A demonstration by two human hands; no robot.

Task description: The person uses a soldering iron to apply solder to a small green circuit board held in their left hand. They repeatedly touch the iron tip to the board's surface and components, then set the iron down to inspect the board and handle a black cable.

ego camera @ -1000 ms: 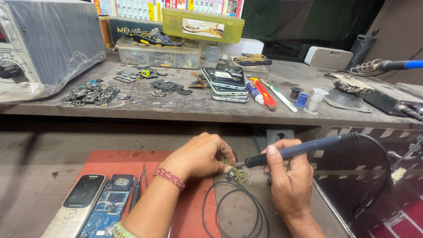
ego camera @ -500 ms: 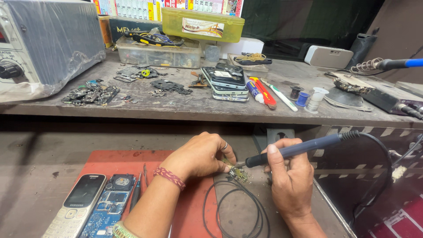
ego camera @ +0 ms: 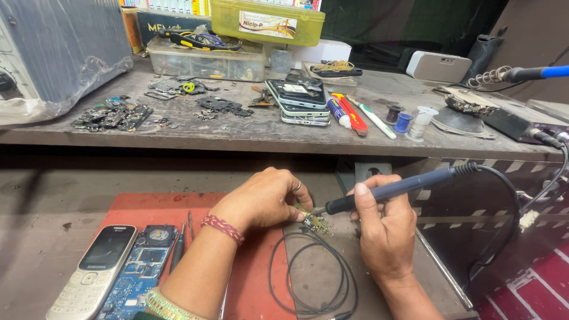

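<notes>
Soldering iron (ego camera: 391,189) beside coiled cable (ego camera: 311,278).

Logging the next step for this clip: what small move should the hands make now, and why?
Probably hold steady and ease the soldering iron tip down onto the small part. The right hand has the tip right at it, the left hand pins it in place, and whether they touch is unclear.
</notes>
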